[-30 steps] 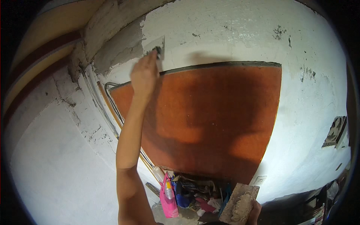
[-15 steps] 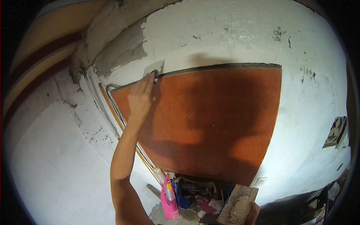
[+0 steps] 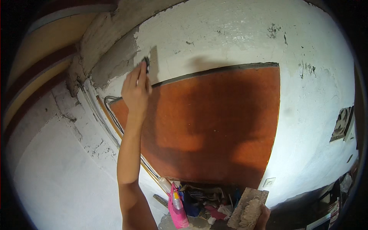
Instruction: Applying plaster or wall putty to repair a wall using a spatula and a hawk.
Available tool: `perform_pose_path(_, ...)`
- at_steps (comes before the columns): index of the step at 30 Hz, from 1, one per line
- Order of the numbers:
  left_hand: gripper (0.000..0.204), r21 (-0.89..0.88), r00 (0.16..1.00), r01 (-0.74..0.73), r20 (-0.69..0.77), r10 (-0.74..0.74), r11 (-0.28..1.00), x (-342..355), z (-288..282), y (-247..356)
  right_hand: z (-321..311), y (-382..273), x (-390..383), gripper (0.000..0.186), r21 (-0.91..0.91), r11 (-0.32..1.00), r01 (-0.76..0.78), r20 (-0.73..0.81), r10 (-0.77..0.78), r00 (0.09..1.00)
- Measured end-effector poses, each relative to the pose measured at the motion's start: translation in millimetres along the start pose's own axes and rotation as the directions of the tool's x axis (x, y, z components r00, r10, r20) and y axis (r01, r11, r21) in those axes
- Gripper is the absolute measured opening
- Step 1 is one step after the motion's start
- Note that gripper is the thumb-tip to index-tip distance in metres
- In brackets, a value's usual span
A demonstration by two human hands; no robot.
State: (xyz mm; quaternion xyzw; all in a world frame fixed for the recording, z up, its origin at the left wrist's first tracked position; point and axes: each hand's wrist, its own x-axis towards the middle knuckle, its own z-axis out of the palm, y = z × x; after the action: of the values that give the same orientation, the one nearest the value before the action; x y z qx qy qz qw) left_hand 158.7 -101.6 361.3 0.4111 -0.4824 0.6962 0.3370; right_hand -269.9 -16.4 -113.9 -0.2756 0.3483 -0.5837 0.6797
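Observation:
Raised at the far upper left of an orange panel [image 3: 180,111], my left hand [image 3: 136,90] is closed round the dark handle of a trowel [image 3: 145,64]. Its blade is hard to make out against the pale wall, near the edge of a bare grey plaster patch [image 3: 115,67]. Low on the right, my right hand [image 3: 263,217] grips the side of a brown board [image 3: 238,211]. A lump of wet-looking, grey-brown mortar [image 3: 251,212] lies on the board. Most of the right hand's fingers are hidden behind it.
Cables [image 3: 111,119] and a wooden strip run down the corner left of the panel. Below it stand a pink bag [image 3: 177,214] with a bottle and a heap of mixed items [image 3: 203,203]. A white switch plate [image 3: 269,182] sits on the wall above the board.
My left hand has moved up and slightly left with the trowel, off the panel's top edge onto the wall above. The board stays in my right hand; the view has shifted slightly.

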Motion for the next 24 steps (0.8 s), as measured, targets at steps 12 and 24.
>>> perform_pose_path(12, 0.048, -0.024, 0.999, -0.028, 0.029, 0.029, 0.999, 12.3, 6.1, 33.3, -10.1, 3.0, -7.5, 0.04, 0.115, 0.992, -0.042, -0.055, 0.048, 0.997)
perform_pose_path(24, 0.04, -0.074, 0.997, -0.074, 0.024, 0.076, 0.995, 29.8, 4.6, 61.7, -4.9, -1.0, -12.5, 0.039, 0.0, 1.0, 0.024, -0.081, -0.024, 0.996)
